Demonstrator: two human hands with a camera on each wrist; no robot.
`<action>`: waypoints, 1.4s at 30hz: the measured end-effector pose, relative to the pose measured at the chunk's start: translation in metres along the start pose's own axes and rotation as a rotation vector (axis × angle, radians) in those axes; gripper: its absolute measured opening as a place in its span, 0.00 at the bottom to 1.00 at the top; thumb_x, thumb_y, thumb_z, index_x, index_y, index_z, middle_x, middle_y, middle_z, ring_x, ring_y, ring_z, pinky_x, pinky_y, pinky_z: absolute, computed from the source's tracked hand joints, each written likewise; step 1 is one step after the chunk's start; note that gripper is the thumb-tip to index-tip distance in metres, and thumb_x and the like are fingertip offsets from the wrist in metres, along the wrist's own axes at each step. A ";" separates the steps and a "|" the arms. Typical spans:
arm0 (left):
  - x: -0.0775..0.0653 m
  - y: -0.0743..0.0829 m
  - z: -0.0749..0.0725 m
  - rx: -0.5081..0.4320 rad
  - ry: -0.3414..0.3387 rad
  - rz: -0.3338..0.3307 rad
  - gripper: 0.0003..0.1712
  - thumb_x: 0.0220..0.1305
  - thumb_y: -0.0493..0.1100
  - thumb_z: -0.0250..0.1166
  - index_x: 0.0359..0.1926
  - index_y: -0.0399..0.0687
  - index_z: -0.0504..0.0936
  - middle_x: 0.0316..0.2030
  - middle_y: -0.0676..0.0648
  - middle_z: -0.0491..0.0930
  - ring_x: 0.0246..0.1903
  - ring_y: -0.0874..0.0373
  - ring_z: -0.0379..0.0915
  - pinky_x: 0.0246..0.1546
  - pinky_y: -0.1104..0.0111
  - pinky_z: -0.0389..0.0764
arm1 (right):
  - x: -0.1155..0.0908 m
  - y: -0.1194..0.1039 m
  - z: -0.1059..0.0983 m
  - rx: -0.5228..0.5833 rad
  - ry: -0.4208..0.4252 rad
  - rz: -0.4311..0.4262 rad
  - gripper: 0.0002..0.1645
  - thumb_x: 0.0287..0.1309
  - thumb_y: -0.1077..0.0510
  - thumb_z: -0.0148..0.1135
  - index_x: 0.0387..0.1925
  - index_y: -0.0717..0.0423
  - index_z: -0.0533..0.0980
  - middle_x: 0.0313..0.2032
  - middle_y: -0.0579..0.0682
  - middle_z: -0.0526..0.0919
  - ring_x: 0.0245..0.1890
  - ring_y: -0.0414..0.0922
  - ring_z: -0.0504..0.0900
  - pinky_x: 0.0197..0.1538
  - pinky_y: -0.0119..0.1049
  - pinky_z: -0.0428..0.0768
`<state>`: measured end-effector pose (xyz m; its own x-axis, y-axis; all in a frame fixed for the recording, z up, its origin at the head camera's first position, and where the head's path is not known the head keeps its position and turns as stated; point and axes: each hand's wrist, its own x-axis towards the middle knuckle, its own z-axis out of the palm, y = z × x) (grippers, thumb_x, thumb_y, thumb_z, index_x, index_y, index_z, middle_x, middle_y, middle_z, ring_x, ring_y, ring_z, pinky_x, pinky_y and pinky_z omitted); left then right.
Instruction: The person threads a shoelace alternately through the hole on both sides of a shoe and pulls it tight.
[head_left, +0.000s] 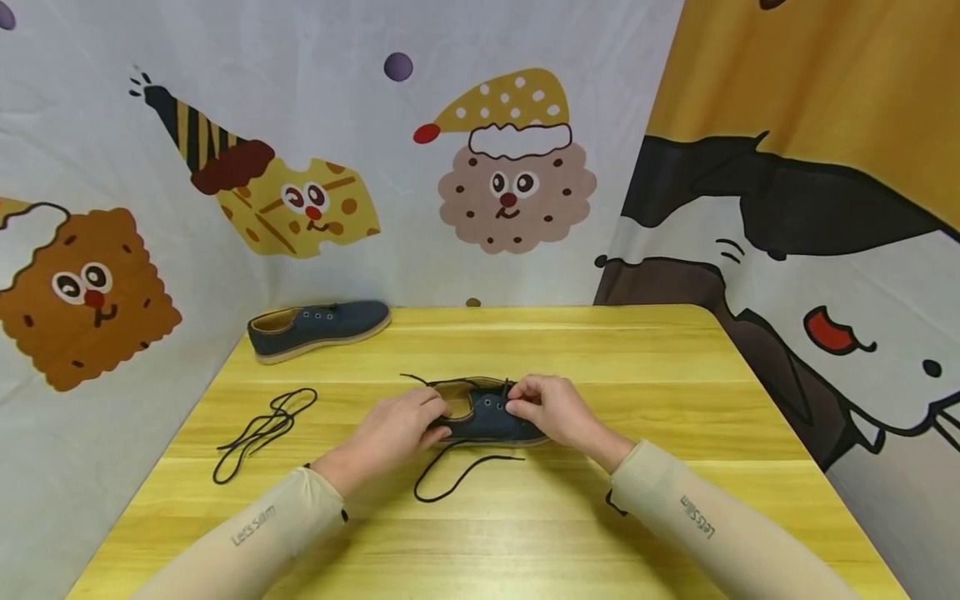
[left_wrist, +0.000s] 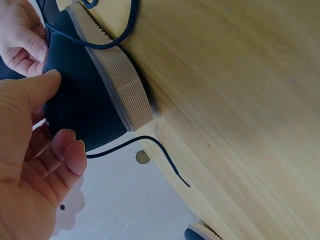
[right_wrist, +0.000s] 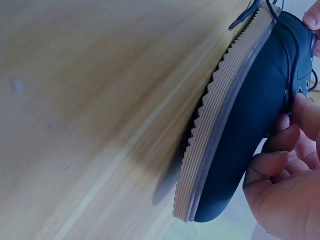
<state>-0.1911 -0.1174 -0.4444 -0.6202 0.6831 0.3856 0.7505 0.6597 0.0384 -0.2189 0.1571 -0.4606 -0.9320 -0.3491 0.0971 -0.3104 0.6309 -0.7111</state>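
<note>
A dark blue shoe (head_left: 491, 429) with a pale ridged sole sits in the middle of the table, toe to the right. My left hand (head_left: 405, 421) grips it at the heel end; in the left wrist view the thumb (left_wrist: 47, 85) lies on the heel's upper edge. At the eyelets, my right hand (head_left: 557, 408) pinches a dark shoelace, whose tip shows above the fingers. One length of this shoelace (head_left: 429, 500) curves onto the wood in front of the shoe, and another end sticks out behind the heel. The fingertips partly hide the lacing in the right wrist view.
A second blue shoe (head_left: 337, 323) stands at the table's back left corner, its eyelets showing no lace. Nearer on the left lies a loosely bunched dark shoelace (head_left: 282, 421). Behind the wooden table (head_left: 637, 533) hangs a cartoon-printed curtain (head_left: 322, 50).
</note>
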 end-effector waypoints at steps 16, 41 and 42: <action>0.001 0.001 0.003 0.037 -0.009 0.023 0.13 0.54 0.51 0.65 0.38 0.53 0.77 0.33 0.56 0.71 0.31 0.62 0.67 0.29 0.70 0.73 | 0.001 -0.001 -0.001 -0.007 -0.001 -0.011 0.05 0.50 0.51 0.65 0.31 0.42 0.78 0.27 0.36 0.78 0.25 0.35 0.75 0.29 0.32 0.75; 0.002 0.031 0.012 0.148 0.068 0.278 0.06 0.59 0.45 0.58 0.34 0.48 0.75 0.33 0.51 0.71 0.28 0.56 0.68 0.22 0.66 0.71 | 0.001 0.000 0.000 -0.014 0.012 -0.028 0.05 0.50 0.51 0.65 0.31 0.42 0.77 0.28 0.36 0.78 0.25 0.34 0.75 0.28 0.31 0.75; 0.002 0.037 0.014 0.153 0.050 0.320 0.06 0.60 0.44 0.55 0.34 0.48 0.75 0.32 0.51 0.71 0.27 0.56 0.67 0.21 0.67 0.70 | 0.001 0.000 0.000 -0.015 0.013 -0.028 0.04 0.50 0.51 0.65 0.31 0.42 0.77 0.28 0.36 0.78 0.25 0.34 0.75 0.28 0.31 0.75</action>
<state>-0.1677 -0.0865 -0.4552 -0.3446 0.8489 0.4008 0.8596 0.4570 -0.2287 -0.2200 0.1570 -0.4608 -0.9251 -0.3583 0.1261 -0.3396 0.6313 -0.6973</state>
